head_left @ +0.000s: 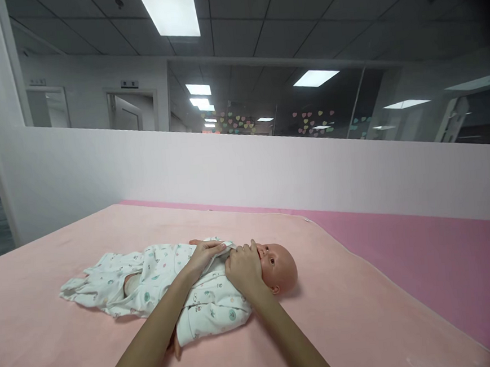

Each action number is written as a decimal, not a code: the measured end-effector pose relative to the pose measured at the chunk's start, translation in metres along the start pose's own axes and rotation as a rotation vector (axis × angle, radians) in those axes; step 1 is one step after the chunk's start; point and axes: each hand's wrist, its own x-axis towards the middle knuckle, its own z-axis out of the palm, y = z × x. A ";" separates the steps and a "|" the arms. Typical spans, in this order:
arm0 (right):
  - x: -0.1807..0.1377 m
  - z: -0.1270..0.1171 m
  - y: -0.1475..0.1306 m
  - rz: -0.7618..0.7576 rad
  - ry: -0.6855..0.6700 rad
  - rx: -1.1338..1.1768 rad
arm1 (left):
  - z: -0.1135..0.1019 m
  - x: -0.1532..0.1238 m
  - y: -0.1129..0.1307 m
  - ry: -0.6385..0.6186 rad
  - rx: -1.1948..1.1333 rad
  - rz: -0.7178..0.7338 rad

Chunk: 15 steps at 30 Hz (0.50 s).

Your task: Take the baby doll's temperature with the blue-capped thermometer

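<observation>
A baby doll (pixel 280 266) lies on its back, its head to the right, dressed in a white romper (pixel 214 307) printed with small green and dark figures. My left hand (pixel 206 255) rests on the chest with its fingers closed on the edge of the romper's front. Close by, at the neck, my right hand (pixel 245 267) has its fingers curled over the collar, covering the doll's chin. A doll's hand pokes out of the near sleeve beside my left forearm. Partway down the legs, the romper gapes and the doll's body shows.
Beneath the doll a pale pink sheet (pixel 348 311) covers a darker pink surface (pixel 437 259). A low white wall (pixel 269 173) runs behind, with a window (pixel 323 104) bearing heart stickers above it. A doorway opens at the far left.
</observation>
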 end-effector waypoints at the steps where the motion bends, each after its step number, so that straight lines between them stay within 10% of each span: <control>1: 0.000 0.000 0.000 -0.001 0.004 -0.001 | 0.000 0.000 0.000 0.004 0.000 -0.001; 8: -0.002 0.006 0.003 -0.018 0.097 -0.046 | 0.001 0.002 -0.002 0.039 0.026 0.016; 15: -0.003 -0.011 0.013 0.065 0.464 0.145 | -0.001 0.004 -0.006 0.044 0.146 0.084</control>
